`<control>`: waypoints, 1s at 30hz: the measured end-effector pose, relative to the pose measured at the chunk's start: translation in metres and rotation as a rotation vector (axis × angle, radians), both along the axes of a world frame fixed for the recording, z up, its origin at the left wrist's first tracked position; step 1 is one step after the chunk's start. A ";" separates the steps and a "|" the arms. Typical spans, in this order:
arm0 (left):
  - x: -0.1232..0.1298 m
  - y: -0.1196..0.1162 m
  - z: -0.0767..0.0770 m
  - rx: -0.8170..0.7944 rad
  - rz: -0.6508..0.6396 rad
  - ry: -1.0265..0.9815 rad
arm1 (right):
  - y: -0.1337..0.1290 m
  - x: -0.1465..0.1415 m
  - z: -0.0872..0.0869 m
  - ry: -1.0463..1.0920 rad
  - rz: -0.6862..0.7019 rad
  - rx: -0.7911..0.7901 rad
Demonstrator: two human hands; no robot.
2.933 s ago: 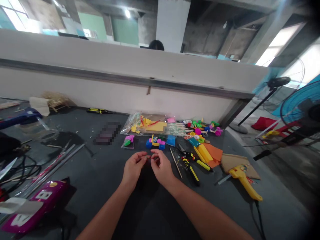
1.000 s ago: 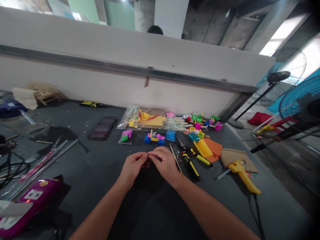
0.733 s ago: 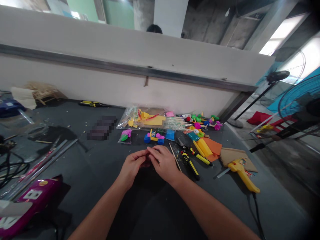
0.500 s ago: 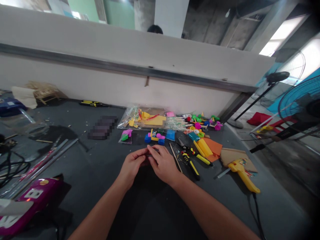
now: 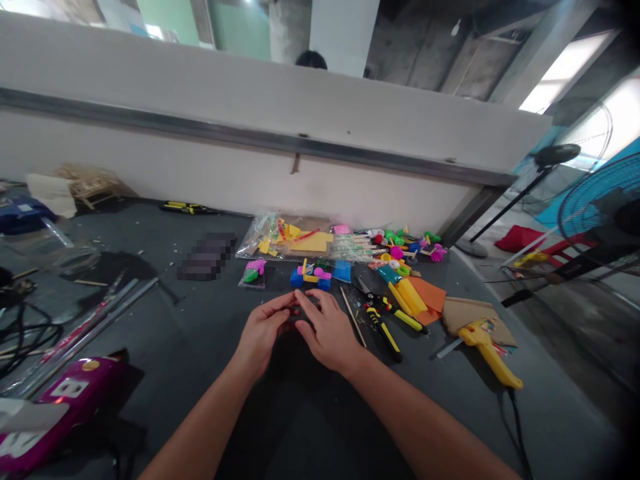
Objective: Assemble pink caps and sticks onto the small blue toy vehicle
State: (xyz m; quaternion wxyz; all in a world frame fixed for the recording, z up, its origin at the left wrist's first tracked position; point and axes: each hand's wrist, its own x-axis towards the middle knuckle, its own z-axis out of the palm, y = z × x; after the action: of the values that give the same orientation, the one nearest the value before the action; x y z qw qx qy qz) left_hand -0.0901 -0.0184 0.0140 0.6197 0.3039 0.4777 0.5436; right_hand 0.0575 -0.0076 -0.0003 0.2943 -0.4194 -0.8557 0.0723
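My left hand [image 5: 261, 333] and my right hand [image 5: 327, 329] meet at the fingertips above the dark tabletop. The left fingers are curled, with the thumb close to them; whatever they pinch, if anything, is hidden. On the right, the fingers reach over to the left fingertips while the thumb stands apart, and I see nothing in the gap. Just beyond my hands lies a small toy piece with blue ends and pink and yellow parts [image 5: 311, 275]. A bagged pink and green piece [image 5: 254, 271] is to its left. Beside my right hand is a thin wooden stick [image 5: 353, 317].
Yellow-black pliers [image 5: 383, 332] and a yellow glue gun [image 5: 487, 350] lie to the right. At the back are a clear bag [image 5: 285, 237] and several colourful plastic pieces [image 5: 395, 250]. A purple power strip [image 5: 75, 393] sits at left. A white partition [image 5: 200, 153] closes the far edge.
My right thumb has moved away from the left fingers, widening the gap between my hands. The things on the table lie as before; the view has shifted slightly.
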 end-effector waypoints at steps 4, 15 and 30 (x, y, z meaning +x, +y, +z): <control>-0.001 -0.001 0.001 -0.011 -0.030 -0.005 | 0.000 -0.002 0.001 -0.007 0.006 -0.003; -0.003 -0.001 0.001 -0.002 -0.055 -0.093 | 0.001 -0.004 0.001 -0.006 -0.017 -0.041; -0.003 -0.003 0.006 0.011 -0.026 -0.069 | -0.001 -0.004 0.002 -0.007 -0.004 -0.091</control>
State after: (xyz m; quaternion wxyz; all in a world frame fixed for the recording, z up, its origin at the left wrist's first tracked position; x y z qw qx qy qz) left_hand -0.0931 -0.0209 0.0205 0.6411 0.2946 0.4488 0.5484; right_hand 0.0540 -0.0085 0.0019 0.2722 -0.4343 -0.8517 0.1092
